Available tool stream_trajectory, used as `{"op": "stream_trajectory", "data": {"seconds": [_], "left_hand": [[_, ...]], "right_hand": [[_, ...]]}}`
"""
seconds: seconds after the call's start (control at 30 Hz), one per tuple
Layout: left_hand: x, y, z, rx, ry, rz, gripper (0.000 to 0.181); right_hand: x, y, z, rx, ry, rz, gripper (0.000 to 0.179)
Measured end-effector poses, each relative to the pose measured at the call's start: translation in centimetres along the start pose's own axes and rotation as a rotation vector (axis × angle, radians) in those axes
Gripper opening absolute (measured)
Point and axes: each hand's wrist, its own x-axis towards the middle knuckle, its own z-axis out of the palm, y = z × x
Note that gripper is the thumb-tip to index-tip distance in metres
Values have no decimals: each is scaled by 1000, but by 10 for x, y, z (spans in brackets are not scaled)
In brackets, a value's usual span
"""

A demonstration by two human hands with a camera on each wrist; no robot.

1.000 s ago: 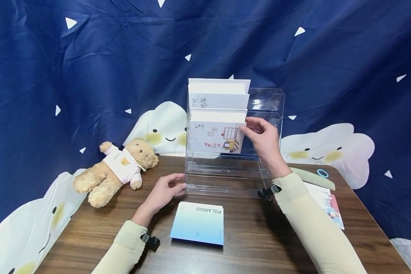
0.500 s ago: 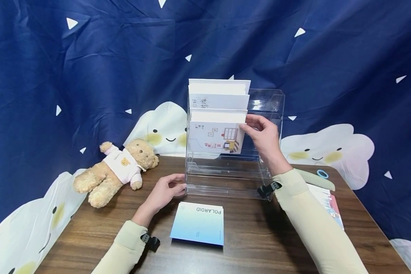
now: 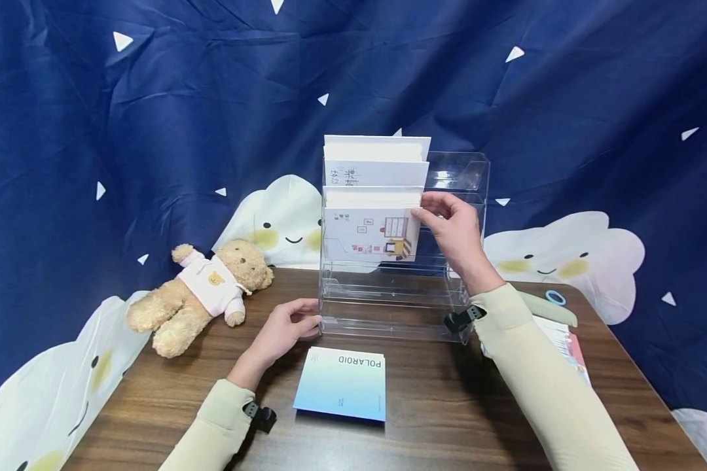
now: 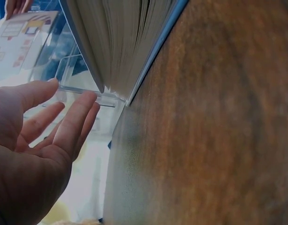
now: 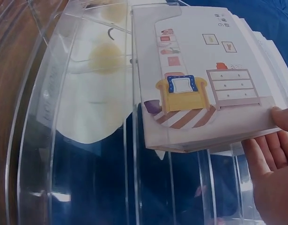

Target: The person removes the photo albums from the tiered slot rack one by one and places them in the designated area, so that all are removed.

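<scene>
Illustrated book [image 3: 362, 233] in clear rack [image 3: 389, 330], right edge pinched by right hand [image 3: 455, 234]. Left hand [image 3: 285, 331], fingers loosely parted, at rack's lower-left corner.

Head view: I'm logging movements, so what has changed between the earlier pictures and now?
The illustrated book has shifted slightly up and to the person's left, and the right hand holding its edge has risen slightly. The left hand stays at the side of the clear rack; the blue POLAROID book and teddy bear are unmoved.

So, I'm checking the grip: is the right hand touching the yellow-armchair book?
Touching: the right wrist view shows the right hand with its thumb on the yellow-armchair book.
</scene>
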Motion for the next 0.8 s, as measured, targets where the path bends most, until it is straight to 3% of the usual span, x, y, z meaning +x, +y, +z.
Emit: {"op": "stream_trajectory", "data": {"seconds": [0.4,0.8], "left_hand": [[1,1,2,13,6,0,45],[-2,4,2,23,15,-8,46]], "right_hand": [[5,-12,-2,-97,-13,-68,34],[4,-20,-9,-92,-22,-115,30]]}}
